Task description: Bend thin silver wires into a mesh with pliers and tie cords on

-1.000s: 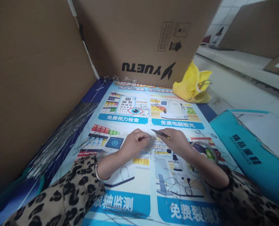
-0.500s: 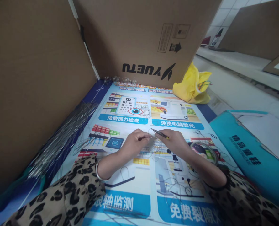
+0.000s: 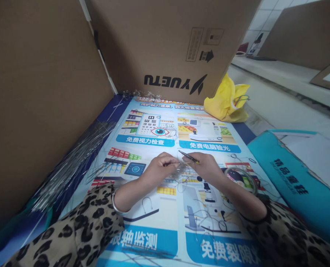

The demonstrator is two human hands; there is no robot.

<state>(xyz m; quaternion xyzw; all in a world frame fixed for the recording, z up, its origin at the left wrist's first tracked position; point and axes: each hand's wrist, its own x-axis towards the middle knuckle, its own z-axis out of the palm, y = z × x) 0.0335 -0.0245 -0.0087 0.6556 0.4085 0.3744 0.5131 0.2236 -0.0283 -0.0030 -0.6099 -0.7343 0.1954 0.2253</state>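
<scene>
When examined at centre of frame, found left hand [image 3: 161, 168] with thumb and finger together, clamped on fine wire [image 3: 178, 169]; right hand [image 3: 206, 167] with fingers closed around slim dark-tipped tool [image 3: 188, 156], pointed toward upper left. Noted teal box [image 3: 291, 176] at right edge, open, with pale interior; cannot determine contents. Noted yellow bag [image 3: 223, 101] at upper right, crumpled, with thin cord at mouth; cannot see inside. Recorded wire bundle [image 3: 73, 157] at left, reaching teal rim [image 3: 50, 217] at lower left.
</scene>
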